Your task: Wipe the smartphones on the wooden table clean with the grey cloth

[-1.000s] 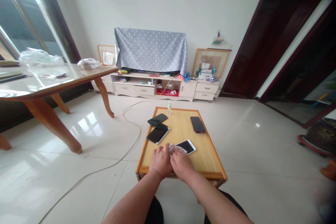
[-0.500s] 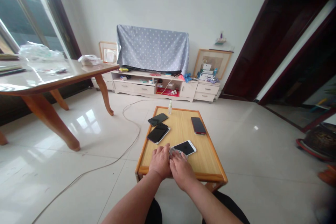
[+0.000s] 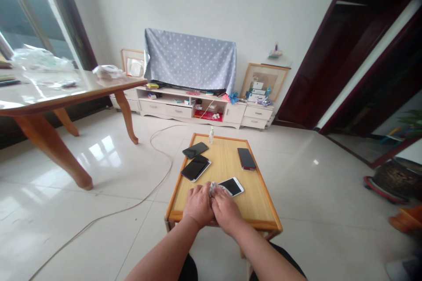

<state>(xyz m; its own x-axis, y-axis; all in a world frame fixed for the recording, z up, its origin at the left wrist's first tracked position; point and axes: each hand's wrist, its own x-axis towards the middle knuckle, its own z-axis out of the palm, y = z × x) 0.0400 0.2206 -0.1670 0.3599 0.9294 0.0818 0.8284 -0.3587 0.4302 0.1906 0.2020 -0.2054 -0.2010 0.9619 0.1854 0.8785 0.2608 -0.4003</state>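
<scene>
Head view: crumpled cloth between bare hands

Crumpled pale cloth bunched between left hand and right hand, overlapping the lower-left corner of the white smartphone. Phone lies flat, dark screen up, slightly angled, near the front edge of the low wooden table.

A home living room: a cloth-draped television sits on a low cream cabinet, with a wooden table nearby.
</scene>
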